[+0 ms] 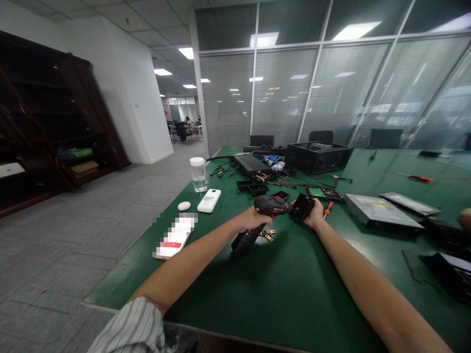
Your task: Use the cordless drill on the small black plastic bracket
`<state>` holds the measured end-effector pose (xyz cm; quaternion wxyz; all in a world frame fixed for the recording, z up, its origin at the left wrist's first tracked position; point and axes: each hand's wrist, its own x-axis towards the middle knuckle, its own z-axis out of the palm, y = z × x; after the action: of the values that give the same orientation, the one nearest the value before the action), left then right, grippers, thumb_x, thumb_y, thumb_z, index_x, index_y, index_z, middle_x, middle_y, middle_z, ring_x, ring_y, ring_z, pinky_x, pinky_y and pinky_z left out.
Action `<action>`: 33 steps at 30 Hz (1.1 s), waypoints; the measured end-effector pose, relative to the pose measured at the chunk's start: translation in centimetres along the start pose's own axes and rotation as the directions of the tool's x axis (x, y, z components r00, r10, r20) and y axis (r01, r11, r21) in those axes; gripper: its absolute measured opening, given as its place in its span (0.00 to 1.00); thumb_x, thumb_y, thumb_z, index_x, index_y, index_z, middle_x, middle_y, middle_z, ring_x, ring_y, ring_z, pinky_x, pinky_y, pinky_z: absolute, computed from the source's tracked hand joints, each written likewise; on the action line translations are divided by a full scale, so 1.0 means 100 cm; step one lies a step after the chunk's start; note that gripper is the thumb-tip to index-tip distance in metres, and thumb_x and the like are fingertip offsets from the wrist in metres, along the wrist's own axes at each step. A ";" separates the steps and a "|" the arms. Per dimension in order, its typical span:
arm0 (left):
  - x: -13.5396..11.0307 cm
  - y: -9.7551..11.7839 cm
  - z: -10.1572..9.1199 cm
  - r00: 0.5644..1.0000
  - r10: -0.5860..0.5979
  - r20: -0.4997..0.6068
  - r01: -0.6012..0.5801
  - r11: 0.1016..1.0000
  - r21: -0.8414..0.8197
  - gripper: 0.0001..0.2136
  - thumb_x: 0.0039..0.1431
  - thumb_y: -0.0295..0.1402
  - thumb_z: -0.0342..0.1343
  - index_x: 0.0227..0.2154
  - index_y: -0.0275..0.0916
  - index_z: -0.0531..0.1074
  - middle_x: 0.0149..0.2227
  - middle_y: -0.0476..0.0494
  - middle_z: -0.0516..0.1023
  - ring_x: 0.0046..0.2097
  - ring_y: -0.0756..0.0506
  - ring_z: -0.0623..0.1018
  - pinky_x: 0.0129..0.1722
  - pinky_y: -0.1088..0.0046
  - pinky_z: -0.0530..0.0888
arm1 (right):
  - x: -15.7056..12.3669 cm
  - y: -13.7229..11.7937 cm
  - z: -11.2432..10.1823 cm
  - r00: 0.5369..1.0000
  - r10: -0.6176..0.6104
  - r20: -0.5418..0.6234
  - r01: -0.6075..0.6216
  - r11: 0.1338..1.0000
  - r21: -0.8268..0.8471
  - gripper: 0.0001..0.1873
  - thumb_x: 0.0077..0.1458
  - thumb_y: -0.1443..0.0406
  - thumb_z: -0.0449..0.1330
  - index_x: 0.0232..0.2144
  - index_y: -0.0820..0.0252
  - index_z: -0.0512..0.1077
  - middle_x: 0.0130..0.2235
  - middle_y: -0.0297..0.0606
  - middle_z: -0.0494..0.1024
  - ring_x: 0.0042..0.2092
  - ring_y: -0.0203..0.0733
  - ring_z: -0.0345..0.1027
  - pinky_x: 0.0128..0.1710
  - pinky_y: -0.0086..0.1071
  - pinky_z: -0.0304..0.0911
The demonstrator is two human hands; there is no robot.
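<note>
My left hand (253, 219) is wrapped round the grip of a black cordless drill (270, 206), which points to the right. The drill's nose meets a small black box-shaped part (302, 208); whether a bit touches it I cannot make out. My right hand (314, 214) grips that black part from its right side, above the table. Below the drill lie several small brass-coloured metal pieces (269, 236). An orange-handled screwdriver (328, 210) rests just beyond my right hand. More small black open boxes (258, 189) sit behind the drill.
A lidded water cup (199, 175), a white device (209, 200) and a phone (178, 235) are at left on the green table (235, 304). A black computer case (318, 157) and cables stand at the back. Disc drives (380, 211) lie at right, near another person's hand (465, 219).
</note>
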<state>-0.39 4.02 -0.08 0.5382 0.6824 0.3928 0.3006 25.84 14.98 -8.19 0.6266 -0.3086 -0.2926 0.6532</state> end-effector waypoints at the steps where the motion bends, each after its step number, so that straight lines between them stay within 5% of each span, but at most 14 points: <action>1: 0.000 0.000 0.000 1.000 -0.003 0.003 0.003 1.000 -0.002 0.04 0.39 0.29 0.54 0.20 0.34 0.66 0.16 0.52 0.65 0.19 0.54 0.64 0.19 0.78 0.61 | 0.000 0.000 0.000 1.000 0.000 -0.002 0.000 1.000 -0.001 0.19 0.44 0.57 0.44 0.30 0.62 0.68 0.26 0.43 0.74 0.31 0.47 0.69 0.30 0.41 0.66; 33: 0.000 -0.004 -0.003 1.000 -0.006 0.007 0.007 1.000 -0.026 0.04 0.40 0.29 0.55 0.21 0.33 0.68 0.17 0.51 0.66 0.20 0.53 0.65 0.19 0.77 0.61 | -0.002 0.001 0.003 1.000 0.008 -0.011 -0.008 1.000 0.014 0.19 0.45 0.58 0.42 0.29 0.62 0.68 0.26 0.44 0.74 0.29 0.48 0.69 0.27 0.41 0.64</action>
<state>-0.70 4.22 -0.41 0.5493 0.6751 0.3892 0.3016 25.55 14.76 -8.07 0.6277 -0.3092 -0.2833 0.6559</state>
